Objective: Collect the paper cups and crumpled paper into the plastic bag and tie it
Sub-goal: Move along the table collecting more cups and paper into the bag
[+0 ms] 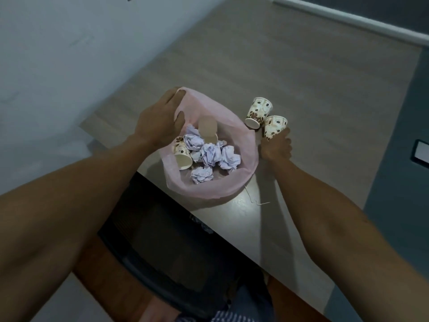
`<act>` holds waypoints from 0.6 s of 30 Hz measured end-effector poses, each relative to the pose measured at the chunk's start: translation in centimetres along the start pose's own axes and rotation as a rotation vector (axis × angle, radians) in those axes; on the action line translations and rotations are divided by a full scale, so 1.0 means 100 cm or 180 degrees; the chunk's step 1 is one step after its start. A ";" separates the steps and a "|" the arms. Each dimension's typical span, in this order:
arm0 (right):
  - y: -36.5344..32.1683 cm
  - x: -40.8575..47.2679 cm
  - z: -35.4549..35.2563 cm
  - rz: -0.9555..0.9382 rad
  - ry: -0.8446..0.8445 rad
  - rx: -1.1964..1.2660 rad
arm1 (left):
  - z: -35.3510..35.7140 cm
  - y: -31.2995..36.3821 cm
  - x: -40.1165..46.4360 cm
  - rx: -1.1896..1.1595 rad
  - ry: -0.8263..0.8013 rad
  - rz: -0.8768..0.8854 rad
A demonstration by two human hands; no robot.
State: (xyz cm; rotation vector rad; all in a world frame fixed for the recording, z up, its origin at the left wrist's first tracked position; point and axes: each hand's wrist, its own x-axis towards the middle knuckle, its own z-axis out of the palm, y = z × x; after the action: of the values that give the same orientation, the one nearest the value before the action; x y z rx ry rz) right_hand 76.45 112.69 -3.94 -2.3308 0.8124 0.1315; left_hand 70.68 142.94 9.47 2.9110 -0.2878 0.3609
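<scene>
Now my left hand (pixel 160 119) holds the pink bag (pixel 234 189) at its far left rim, my thumb curled over the edge inside and my fingers (pixel 173 94) wrapped round the outside, so the mouth stays wide. The bag sits on the counter (pixel 290 73) near its front edge. Inside it lie several balls of crumpled paper (pixel 214 154), with one spotted cup (pixel 182 153) on its side against the left wall, just below my thumb, and a blurred brown shape behind the paper that I cannot make out.

My right hand (pixel 276 146) is just right of the bag, fingers curled round the base of a second cup (pixel 274 127), whose open mouth points up and away from me. A third cup (pixel 258 112) lies tilted on the counter just beside the held one, touching it or nearly so, its base close to the bag's right rim and clear of my fingers. A thin string (pixel 254 201) lies on the counter in front of the bag.
</scene>
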 end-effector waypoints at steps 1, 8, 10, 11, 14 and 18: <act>-0.001 -0.001 0.000 -0.0001 0.0118 0.0125 | -0.001 -0.001 0.000 0.0052 -0.0014 -0.0003; -0.010 -0.051 -0.031 -0.2176 0.0521 0.1604 | -0.011 0.000 0.006 0.0066 -0.0223 -0.0152; -0.009 -0.068 -0.030 -0.3169 0.0239 0.1384 | -0.013 0.001 0.011 0.0043 -0.0295 -0.0104; -0.009 -0.074 -0.027 -0.3584 0.0105 0.1208 | -0.014 0.001 0.013 0.0036 -0.0315 -0.0088; -0.014 -0.086 -0.013 -0.4259 -0.0100 0.0454 | -0.015 0.002 0.017 0.0022 -0.0320 -0.0068; -0.032 -0.091 0.008 -0.4339 0.0309 -0.0472 | -0.013 0.006 0.020 0.0073 -0.0238 -0.0016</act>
State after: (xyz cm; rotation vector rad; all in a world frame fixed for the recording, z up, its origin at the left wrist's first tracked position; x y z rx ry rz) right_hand 71.18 119.83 -0.13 -2.5247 -0.8593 -0.5186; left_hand 72.15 142.30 11.32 2.9515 -0.2893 0.2565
